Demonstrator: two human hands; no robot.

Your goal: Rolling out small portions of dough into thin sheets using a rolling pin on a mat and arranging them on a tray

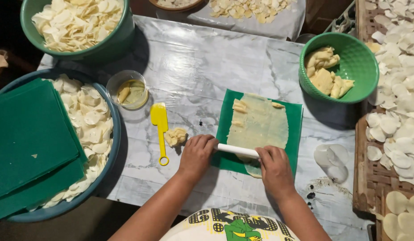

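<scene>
While the left hand and right hand keep their fingers clamped on the white cylindrical roller, it lies across the near end of the thin pale dough sheet on the green plastic mat. Even pressure from both hands would likely keep thickness uniform.

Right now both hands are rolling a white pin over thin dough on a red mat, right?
Not quite: the mat is green, not red. The head view shows both the left hand and right hand rolling the white pin over thin dough.
</scene>
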